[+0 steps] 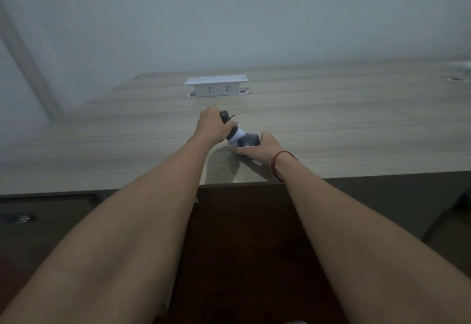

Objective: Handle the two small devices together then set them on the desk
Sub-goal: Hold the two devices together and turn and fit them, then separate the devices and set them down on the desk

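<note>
Two small devices meet over the wooden desk. My left hand is closed around a slim black-and-white device, whose black tip sticks up past my fingers and whose white lower end angles down to the right. My right hand grips a rounded dark grey device low at the desk surface. The white end of the first device touches the grey one. My fingers hide most of both devices.
A white pop-up socket box stands on the desk behind my hands. A second white fitting sits at the far right edge. The desk's front edge runs under my forearms, with a dark drawer front and lock below left.
</note>
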A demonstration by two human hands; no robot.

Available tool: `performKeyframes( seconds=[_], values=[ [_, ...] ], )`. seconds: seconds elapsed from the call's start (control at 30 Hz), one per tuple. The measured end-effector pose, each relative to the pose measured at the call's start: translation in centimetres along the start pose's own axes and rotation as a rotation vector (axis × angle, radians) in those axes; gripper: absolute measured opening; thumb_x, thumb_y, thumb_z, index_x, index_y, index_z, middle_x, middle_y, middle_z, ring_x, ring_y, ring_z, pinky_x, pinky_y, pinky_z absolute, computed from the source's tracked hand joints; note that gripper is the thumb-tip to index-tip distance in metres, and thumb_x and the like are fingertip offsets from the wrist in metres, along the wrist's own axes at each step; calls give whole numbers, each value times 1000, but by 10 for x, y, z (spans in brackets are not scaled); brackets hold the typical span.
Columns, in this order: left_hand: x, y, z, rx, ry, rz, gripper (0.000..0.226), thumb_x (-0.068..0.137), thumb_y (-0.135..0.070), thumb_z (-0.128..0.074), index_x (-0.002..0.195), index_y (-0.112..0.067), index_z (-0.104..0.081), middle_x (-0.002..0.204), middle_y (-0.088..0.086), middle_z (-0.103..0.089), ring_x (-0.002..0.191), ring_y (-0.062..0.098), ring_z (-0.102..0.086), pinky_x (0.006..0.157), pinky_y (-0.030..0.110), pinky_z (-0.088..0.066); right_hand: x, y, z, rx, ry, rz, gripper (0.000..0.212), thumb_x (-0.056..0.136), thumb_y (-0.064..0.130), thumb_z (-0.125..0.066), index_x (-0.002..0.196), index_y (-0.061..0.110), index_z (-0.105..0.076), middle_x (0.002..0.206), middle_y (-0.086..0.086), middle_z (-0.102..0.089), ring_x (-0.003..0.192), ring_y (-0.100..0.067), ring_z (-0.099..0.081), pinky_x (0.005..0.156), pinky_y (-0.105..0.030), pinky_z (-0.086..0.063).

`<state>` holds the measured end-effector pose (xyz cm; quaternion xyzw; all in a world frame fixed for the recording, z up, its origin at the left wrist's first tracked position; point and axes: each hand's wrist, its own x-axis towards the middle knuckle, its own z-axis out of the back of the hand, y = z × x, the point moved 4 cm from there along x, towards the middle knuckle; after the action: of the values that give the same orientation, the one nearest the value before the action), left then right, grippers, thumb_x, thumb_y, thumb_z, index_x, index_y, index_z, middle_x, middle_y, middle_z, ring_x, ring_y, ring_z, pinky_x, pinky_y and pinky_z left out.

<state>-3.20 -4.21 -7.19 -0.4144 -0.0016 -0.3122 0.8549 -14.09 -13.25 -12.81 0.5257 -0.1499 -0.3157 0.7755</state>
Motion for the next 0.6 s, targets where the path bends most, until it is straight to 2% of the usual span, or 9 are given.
performKeyframes(
  seconds=[0.07,0.17,0.23,0.3,0.37,0.47,0.6],
  values=[
    [1,-4,1,-34,-14,-43,28,85,-27,-70,75,-4,-59,82,15,-61,77,29,-58,67,34,-48,3,-1,-2,-4,-28,4,58,79,27,-74,125,9,-45,108,-5,-51,97,-19,-49,79,-31,-40],
    [-1,-14,-7,-191,78,-60,26,84,-25,-71,88,0,-65,93,19,-68,87,32,-67,73,40,-59,5,1,-4,37,-47,38,43,82,21,-70,120,9,-52,99,-2,-58,93,-17,-52,78,-29,-41],
    [3,-16,-11,-39,59,-66,28,84,-28,-71,86,-1,-63,99,22,-68,92,36,-66,74,38,-55,6,1,-4,30,-71,38,44,82,21,-70,120,10,-53,108,-6,-61,93,-18,-53,77,-29,-42],
    [6,-18,-11,145,-18,-71,28,86,-29,-67,93,-3,-61,106,22,-64,98,37,-61,72,33,-44,7,-1,-7,14,-81,7,57,80,28,-71,127,10,-46,118,-9,-55,97,-19,-51,77,-30,-42],
    [6,-20,-13,172,-35,-91,27,87,-29,-66,95,-4,-60,107,20,-63,99,37,-60,71,32,-39,7,-2,-7,2,-88,-14,62,80,30,-71,131,10,-42,123,-10,-53,99,-20,-50,77,-31,-42],
    [6,-21,-20,149,17,-129,25,85,-29,-68,79,-10,-54,95,20,-64,93,36,-60,68,30,-37,8,-2,-5,-1,-96,1,56,79,27,-71,125,10,-45,121,-10,-56,99,-21,-53,75,-31,-44],
    [7,-7,-10,243,-2,-57,19,87,-25,-66,89,-6,-61,104,21,-65,97,38,-62,70,32,-41,8,-3,-5,-2,-102,-8,66,75,30,-75,129,8,-44,125,-11,-55,111,-26,-55,77,-31,-45]
  ],
)
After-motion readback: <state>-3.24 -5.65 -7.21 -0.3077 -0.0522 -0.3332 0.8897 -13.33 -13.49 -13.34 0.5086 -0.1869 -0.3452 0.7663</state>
